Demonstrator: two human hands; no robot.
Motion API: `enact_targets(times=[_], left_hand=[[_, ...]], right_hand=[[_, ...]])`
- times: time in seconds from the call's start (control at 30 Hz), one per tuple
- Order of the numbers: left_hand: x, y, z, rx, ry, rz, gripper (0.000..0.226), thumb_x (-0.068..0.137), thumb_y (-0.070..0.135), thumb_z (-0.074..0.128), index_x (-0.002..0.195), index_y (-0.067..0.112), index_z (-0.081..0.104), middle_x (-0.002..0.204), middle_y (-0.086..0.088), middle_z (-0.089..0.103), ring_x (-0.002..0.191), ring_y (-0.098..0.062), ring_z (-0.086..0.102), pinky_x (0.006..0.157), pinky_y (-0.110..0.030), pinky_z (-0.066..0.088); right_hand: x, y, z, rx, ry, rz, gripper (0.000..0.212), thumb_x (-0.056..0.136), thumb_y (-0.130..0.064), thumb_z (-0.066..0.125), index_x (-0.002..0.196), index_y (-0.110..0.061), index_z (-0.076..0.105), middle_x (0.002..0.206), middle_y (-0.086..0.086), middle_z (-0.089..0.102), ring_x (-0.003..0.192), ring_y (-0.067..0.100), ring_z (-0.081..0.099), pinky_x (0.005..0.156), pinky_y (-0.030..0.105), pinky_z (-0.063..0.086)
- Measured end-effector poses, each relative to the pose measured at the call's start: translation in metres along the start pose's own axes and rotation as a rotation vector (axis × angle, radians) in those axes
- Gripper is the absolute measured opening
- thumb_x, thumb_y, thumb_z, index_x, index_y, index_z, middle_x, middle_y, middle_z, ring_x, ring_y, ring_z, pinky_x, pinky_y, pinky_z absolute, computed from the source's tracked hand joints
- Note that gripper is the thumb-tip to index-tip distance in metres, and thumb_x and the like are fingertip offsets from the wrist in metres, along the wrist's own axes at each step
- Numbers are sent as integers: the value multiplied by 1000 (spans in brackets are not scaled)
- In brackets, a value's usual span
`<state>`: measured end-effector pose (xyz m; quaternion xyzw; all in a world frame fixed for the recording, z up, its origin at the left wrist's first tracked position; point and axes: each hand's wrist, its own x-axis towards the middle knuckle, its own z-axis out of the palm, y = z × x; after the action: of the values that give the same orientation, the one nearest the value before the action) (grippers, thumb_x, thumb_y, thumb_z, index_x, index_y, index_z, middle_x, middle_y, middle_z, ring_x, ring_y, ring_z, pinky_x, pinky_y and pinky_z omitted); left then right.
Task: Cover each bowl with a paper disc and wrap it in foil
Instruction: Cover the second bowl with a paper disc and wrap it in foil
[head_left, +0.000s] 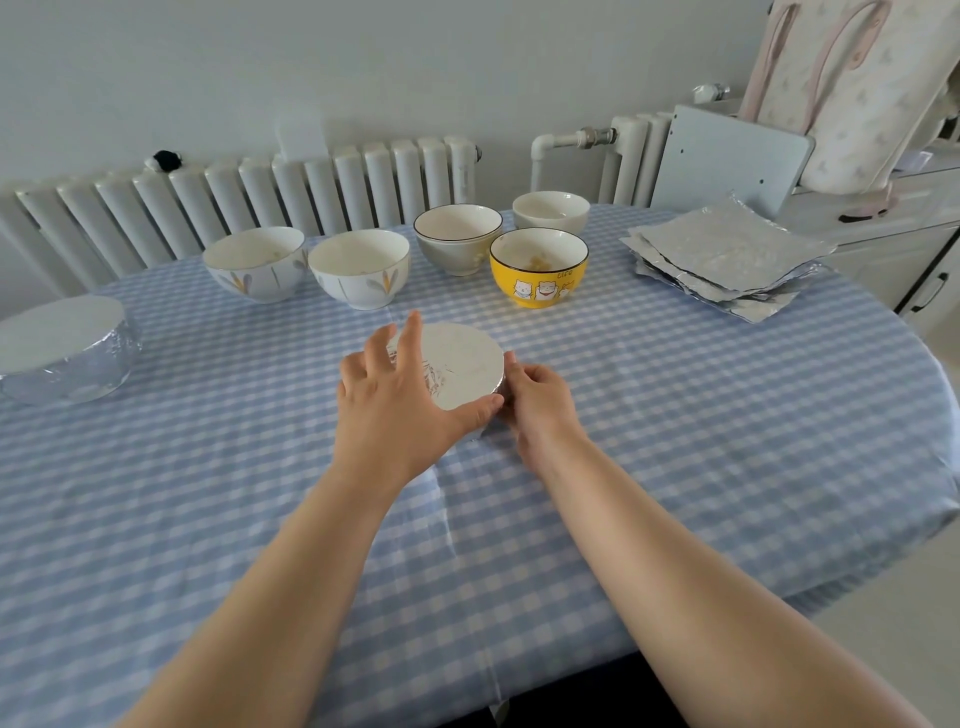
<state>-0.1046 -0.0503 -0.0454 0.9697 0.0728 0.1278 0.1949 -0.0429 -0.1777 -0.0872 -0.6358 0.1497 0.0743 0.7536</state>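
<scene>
A foil-wrapped bowl (460, 366) stands at the table's middle. My left hand (395, 395) rests on its top and left side with fingers spread, thumb along the near rim. My right hand (535, 397) presses the foil against the bowl's right side with curled fingers. A second foil-wrapped bowl (62, 353) sits at the far left. Several uncovered bowls line the back: two white patterned ones (254, 262) (358, 267), a grey one (458, 236), a white one (550, 210) and a yellow cat bowl (538, 267). A stack of foil sheets (727, 260) lies at the right.
The table wears a blue checked cloth (675, 415). A white radiator (249, 192) runs behind the bowls. A cabinet (893, 244) with a padded chair-like item stands at the back right, close to the foil stack.
</scene>
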Motion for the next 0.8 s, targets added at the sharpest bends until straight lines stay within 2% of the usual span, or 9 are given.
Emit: enact_targets(times=[0.1, 0.3, 0.47, 0.53, 0.6, 0.73, 0.8], left_hand=[[0, 0, 1, -8, 6, 2, 123, 62, 86, 56, 156, 25, 4, 159, -6, 17, 141, -35, 19, 114, -48, 23], [0, 0, 2, -8, 1, 4, 123, 63, 85, 57, 156, 26, 4, 159, -7, 16, 141, -35, 19, 115, -48, 23], [0, -1, 2, -14, -3, -1, 122, 64, 84, 58, 156, 26, 3, 159, -5, 15, 141, -34, 18, 114, -48, 24], [-1, 0, 1, -13, -9, 3, 122, 64, 83, 59, 156, 27, 1, 159, -5, 14, 142, -34, 18, 114, -49, 24], [-2, 1, -1, -4, -13, 9, 123, 63, 86, 56, 156, 27, 0, 159, -5, 14, 142, -35, 19, 114, -49, 25], [-3, 1, -4, 6, -39, 15, 132, 51, 96, 39, 156, 27, 0, 160, -6, 13, 143, -36, 19, 114, -51, 26], [-4, 0, -6, 2, -66, 27, 137, 45, 96, 39, 156, 27, -2, 161, -7, 11, 144, -36, 16, 114, -52, 24]], right_hand=[[3, 1, 1, 21, 14, 6, 25, 98, -31, 58, 92, -8, 64, 92, 13, 73, 91, 32, 71, 86, 49, 58], [7, 4, 6, -61, 101, -28, 7, 98, -21, 56, 93, -19, 61, 98, 6, 73, 93, 27, 71, 83, 46, 59], [4, 1, 8, -112, 97, -74, 13, 97, -14, 55, 90, -23, 59, 96, 1, 71, 91, 24, 70, 82, 45, 59], [3, -2, 6, -202, 71, -118, 17, 94, -6, 53, 95, -21, 59, 96, -1, 70, 91, 22, 70, 83, 44, 59], [2, -5, 1, -254, 77, -159, 22, 93, -1, 48, 104, -19, 58, 96, -4, 68, 94, 17, 67, 86, 38, 58], [-10, -5, -6, -1, 216, -228, 21, 105, -10, 35, 108, -18, 55, 100, -6, 65, 98, 11, 63, 92, 33, 54], [-20, 1, -4, 14, 224, -262, 22, 105, -14, 36, 107, -17, 58, 100, -7, 65, 100, 12, 63, 94, 33, 52]])
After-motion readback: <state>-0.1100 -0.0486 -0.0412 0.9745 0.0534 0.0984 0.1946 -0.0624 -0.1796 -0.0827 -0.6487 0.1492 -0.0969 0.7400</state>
